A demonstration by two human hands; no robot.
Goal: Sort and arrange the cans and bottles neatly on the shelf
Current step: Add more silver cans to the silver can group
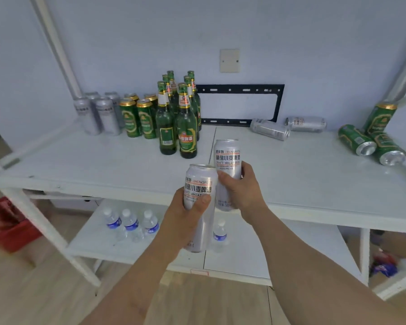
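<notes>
The left hand (188,214) is wrapped around the middle of a tall silver aluminium beer can with red and black lettering (198,200), thumb across the label, and the right hand (240,188) grasps a second matching silver can (227,170) the same way. Both cans are upright in the air, just beside each other, over the front edge of the white metal shelf (103,160).

At the back left stand four silver cans (96,114), four green cans with gold rims (137,118) and a cluster of green glass bottles (176,113). Two silver cans (288,126) and three green cans (370,134) lie tumbled on the right.

Such cans are probably smooth and thin-walled, denting if squeezed; a mid-body wrap suits them. Whether they are full cannot be told. The glass bottles look heavier and breakable, best taken low on the body.
</notes>
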